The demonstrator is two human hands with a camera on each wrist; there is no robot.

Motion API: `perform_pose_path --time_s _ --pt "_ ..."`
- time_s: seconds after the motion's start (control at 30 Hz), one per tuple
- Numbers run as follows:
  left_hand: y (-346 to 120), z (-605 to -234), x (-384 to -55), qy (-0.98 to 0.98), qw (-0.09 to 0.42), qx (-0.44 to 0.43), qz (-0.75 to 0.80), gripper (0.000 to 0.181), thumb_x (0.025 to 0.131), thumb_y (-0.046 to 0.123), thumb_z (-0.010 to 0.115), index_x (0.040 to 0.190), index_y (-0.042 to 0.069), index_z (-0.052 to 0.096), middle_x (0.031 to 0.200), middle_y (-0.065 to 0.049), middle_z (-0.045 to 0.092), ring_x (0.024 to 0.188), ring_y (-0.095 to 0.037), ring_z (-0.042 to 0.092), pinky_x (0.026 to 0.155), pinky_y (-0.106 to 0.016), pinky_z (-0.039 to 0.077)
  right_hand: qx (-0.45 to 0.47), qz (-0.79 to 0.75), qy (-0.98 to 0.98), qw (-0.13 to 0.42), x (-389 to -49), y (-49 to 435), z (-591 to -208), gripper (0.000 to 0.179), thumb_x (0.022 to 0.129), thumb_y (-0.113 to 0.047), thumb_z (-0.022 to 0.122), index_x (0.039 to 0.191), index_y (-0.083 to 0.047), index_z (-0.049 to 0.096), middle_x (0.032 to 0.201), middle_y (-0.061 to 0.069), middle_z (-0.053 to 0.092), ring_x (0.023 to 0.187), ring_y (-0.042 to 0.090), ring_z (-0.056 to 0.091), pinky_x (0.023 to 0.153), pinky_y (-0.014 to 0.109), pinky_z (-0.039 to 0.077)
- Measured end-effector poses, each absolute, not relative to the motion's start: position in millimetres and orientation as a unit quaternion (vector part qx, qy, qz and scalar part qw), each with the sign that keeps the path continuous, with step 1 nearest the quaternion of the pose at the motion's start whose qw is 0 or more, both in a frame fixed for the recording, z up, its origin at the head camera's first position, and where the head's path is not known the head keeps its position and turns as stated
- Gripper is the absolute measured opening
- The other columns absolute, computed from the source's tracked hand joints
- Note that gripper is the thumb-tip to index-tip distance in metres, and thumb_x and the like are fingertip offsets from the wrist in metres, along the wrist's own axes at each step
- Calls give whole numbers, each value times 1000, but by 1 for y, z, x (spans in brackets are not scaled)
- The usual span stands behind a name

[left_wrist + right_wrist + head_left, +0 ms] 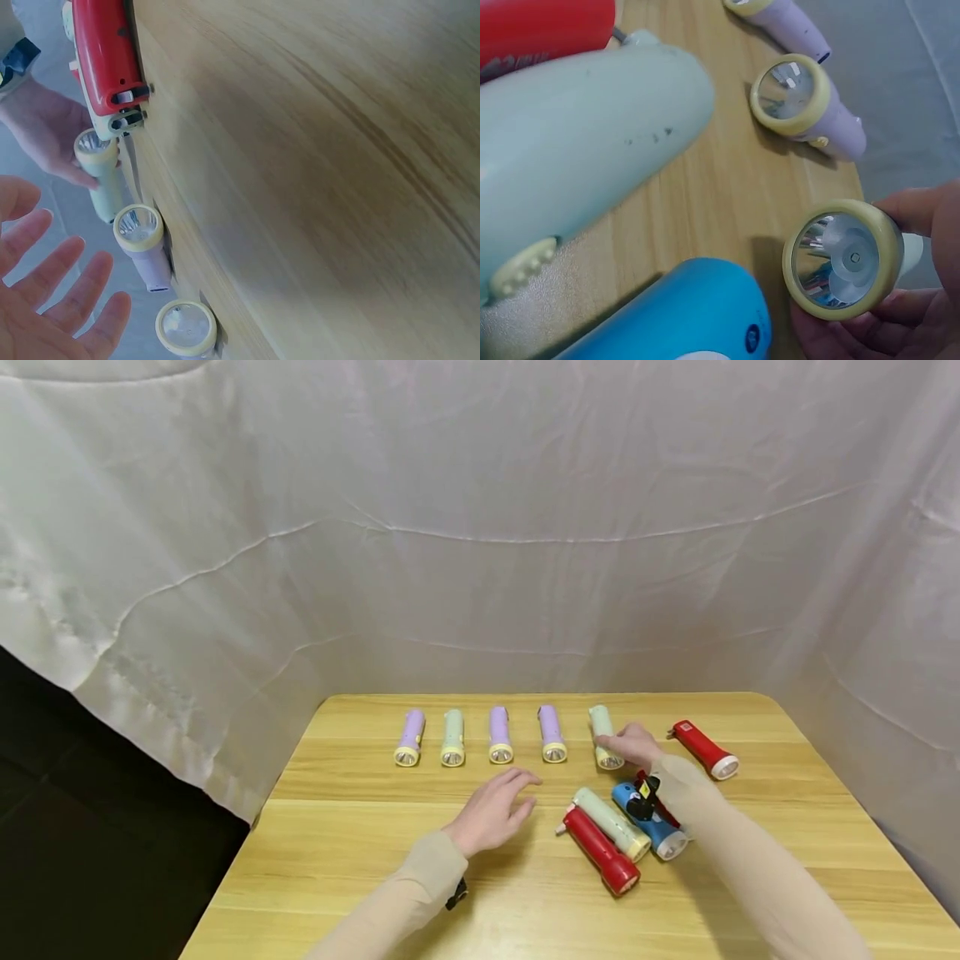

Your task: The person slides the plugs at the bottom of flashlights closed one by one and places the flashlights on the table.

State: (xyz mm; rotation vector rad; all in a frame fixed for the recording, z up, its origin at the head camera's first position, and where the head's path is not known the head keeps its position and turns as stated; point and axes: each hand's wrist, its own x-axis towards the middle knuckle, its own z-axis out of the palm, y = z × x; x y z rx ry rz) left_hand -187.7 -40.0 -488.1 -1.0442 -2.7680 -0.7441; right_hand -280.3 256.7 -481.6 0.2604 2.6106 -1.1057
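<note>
At the right end of a row of flashlights, my right hand [632, 745] grips a pale green flashlight [601, 720] between thumb and fingers. Its cream-rimmed lens [844, 259] faces the camera in the right wrist view. My left hand [489, 810] hovers over the middle of the table, fingers spread and holding nothing. To the left in the row lie a purple flashlight [551, 731], another purple flashlight [499, 731], a green flashlight [453, 735] and a further purple flashlight [412, 731], lenses toward me.
Between my arms lie a red flashlight [592, 842], a second pale green flashlight [609, 820] and a blue flashlight [667, 839]. A dark red piece beside the blue one is partly hidden by my right wrist. Another red flashlight [701, 747] lies far right. Grey cloth [525, 593] hangs behind the table.
</note>
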Motion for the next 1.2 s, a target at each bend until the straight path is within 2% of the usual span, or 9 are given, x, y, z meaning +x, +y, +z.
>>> perform_pose_path --time_s 0.23,0.4,0.63,0.7,0.83,1.0,1.2 --pt "-37 -488 -187 -906 49 -344 -243 35 102 21 58 136 13 59 135 -1 63 124 -18 62 107 -34 52 98 -360 916 148 -283 260 -491 43 95 -43 60 93 1 57 79 8 50 70 22 49 59 28 41" --pt "-36 -488 -187 -903 54 -350 -242 35 102 21 58 135 12 59 135 -1 63 124 -18 62 106 -34 52 95 -351 921 140 -280 256 -489 45 97 -43 58 91 1 58 77 8 49 69 22 49 57 28 40" --pt "-36 -487 -186 -903 52 -349 -244 34 102 21 57 136 14 58 136 -1 62 124 -17 62 106 -33 52 98 -327 930 138 -272 255 -481 62 100 -47 52 122 11 56 100 19 58 85 27 53 67 30 43" --pt "-36 -487 -186 -903 51 -349 -247 34 102 21 57 136 13 58 136 -1 62 124 -18 62 106 -33 52 101 -323 930 141 -272 255 -481 65 99 -49 53 126 10 56 106 20 60 89 28 54 69 30 43" --pt "-36 -487 -185 -903 48 -347 -248 34 103 21 56 136 12 58 136 -2 63 125 -18 62 106 -34 52 85 -326 930 144 -271 256 -480 65 94 -45 62 127 11 55 112 23 61 92 28 55 74 32 48" --pt "-35 -489 -185 -904 47 -346 -247 34 103 22 56 137 14 58 136 -2 63 125 -18 62 106 -34 52 47 -313 939 136 -268 255 -483 66 85 -31 73 128 14 51 119 28 61 95 31 57 81 38 52" --pt "-36 -490 -185 -903 51 -349 -247 34 103 22 56 136 13 58 135 -2 63 124 -18 62 106 -34 52 41 -299 946 119 -265 253 -488 65 82 -26 75 128 13 50 113 27 62 89 29 58 72 33 50"
